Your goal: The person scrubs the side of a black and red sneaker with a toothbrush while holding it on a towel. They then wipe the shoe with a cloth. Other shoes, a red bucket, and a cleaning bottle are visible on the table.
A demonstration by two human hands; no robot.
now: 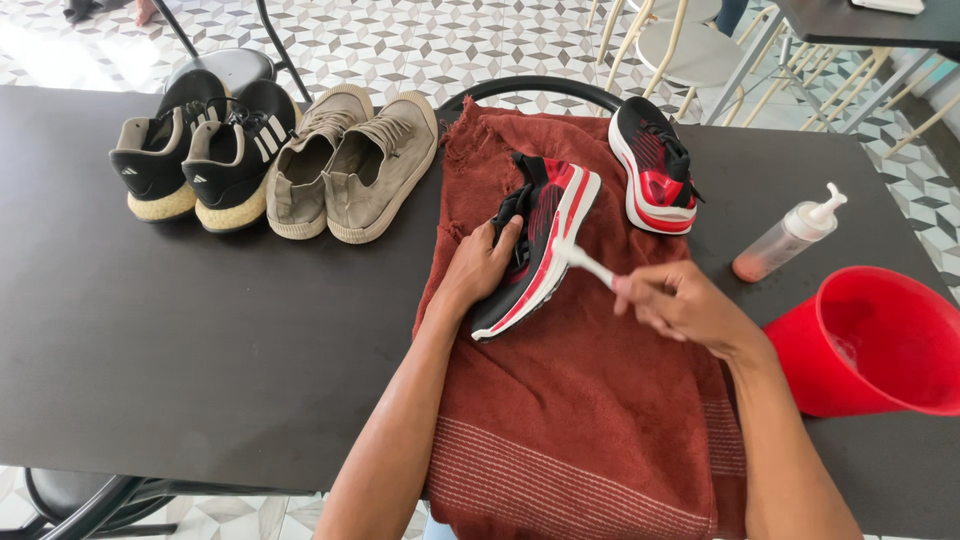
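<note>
Grip of the right hand (680, 303) is clenching a white brush (583, 261), wrist bent, bristles touching the sole edge of a black-and-red shoe (540, 240). Left hand (478, 268), forearm extended, is grasping that shoe, tilted on its side on a rust-red towel (580, 420) covering the table (200, 350).

view: just the one head cam, worn up top
facing: down and forward over the dark worktop (150, 340)
distance: close, arm's reach, floor tiles visible beyond
</note>
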